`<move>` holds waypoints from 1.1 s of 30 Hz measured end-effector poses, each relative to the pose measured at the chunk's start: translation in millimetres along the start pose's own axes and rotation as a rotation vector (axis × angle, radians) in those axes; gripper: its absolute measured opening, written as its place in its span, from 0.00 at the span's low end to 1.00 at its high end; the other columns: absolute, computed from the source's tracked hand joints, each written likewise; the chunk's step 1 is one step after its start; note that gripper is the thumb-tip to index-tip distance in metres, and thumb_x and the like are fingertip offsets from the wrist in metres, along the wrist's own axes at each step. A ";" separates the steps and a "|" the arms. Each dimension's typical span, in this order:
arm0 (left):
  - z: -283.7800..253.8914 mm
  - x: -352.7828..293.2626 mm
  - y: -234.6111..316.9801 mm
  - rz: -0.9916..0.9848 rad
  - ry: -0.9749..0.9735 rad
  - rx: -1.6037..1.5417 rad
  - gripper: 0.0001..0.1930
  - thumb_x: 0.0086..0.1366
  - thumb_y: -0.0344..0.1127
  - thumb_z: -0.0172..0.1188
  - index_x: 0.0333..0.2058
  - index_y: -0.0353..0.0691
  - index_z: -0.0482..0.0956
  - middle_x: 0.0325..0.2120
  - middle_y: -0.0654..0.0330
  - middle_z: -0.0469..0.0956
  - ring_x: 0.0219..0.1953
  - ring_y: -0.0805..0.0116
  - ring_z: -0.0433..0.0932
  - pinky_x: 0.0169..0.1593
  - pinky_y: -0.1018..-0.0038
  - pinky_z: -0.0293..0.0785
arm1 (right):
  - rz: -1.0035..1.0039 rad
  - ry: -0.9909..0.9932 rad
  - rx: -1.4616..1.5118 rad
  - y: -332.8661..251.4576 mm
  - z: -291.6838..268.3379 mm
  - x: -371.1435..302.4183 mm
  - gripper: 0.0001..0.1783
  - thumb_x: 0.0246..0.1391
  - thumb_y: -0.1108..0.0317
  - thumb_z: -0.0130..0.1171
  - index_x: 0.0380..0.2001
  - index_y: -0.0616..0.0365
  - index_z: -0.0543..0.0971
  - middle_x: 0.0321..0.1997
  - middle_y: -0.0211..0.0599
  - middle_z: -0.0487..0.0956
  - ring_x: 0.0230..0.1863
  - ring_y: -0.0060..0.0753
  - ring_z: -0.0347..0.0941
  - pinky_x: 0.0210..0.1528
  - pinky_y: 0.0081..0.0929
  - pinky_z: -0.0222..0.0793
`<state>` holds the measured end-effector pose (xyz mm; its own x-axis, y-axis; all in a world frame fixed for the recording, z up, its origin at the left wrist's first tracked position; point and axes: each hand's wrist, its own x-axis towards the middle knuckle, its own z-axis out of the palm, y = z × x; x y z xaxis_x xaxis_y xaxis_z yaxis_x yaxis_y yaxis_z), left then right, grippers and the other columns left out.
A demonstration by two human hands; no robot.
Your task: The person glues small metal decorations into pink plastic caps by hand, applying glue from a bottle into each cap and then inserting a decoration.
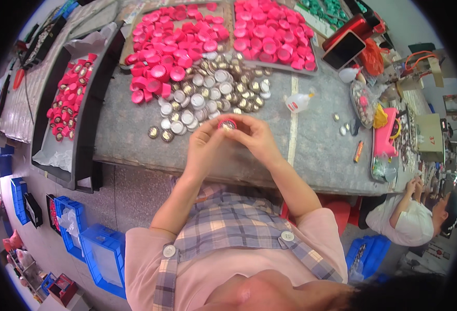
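Over the near edge of the worktable, my left hand (206, 139) and my right hand (256, 137) meet with fingers closed on one small pink cap (227, 124). A gold-and-dark round face shows in the cap, with both thumbs at its near side. Just beyond my fingers spreads a heap of small round discs (224, 78), some white side up, others gold and dark. Loose pink cups (158, 72) spill onto the heap from the far left tray. My fingertips partly hide the held cap.
A black bin (100, 78) at the left holds pink caps with gold faces. Another tray of pink cups (272, 36) lies at the back. To the right are a white squeeze bottle (297, 102), an orange lighter (359, 151) and a dark-screened device (345, 50). A co-worker (407, 217) sits at far right.
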<state>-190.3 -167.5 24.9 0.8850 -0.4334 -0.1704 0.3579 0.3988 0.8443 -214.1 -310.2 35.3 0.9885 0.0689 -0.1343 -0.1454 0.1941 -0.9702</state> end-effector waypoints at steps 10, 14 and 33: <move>13.8 7.7 -14.2 0.118 -0.100 0.204 0.15 0.60 0.26 0.47 0.46 0.33 0.69 0.37 0.64 0.74 0.38 0.81 0.70 0.42 0.83 0.66 | -0.080 0.074 -0.055 9.6 -20.4 -10.3 0.21 0.46 0.74 0.56 0.46 0.63 0.69 0.42 0.32 0.73 0.42 0.20 0.68 0.45 0.17 0.64; 24.7 15.5 -10.7 0.097 -0.209 0.160 0.15 0.60 0.26 0.47 0.46 0.33 0.70 0.35 0.64 0.74 0.35 0.80 0.71 0.41 0.83 0.68 | -0.020 0.130 -0.111 -0.4 -29.5 -13.4 0.18 0.46 0.75 0.55 0.44 0.64 0.70 0.38 0.31 0.74 0.39 0.17 0.69 0.44 0.17 0.66; -151.7 40.7 182.6 1.194 0.924 1.165 0.15 0.57 0.32 0.54 0.43 0.35 0.72 0.37 0.52 0.74 0.39 0.64 0.73 0.42 0.73 0.68 | -0.408 0.448 -0.230 -23.8 -41.7 -23.4 0.18 0.50 0.77 0.49 0.47 0.62 0.67 0.39 0.37 0.73 0.40 0.24 0.69 0.44 0.20 0.65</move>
<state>-43.8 10.3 95.2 0.4844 0.2790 0.8292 -0.4729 -0.7139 0.5165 -232.1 -357.2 53.1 0.8909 -0.3911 0.2309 0.2083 -0.0998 -0.9730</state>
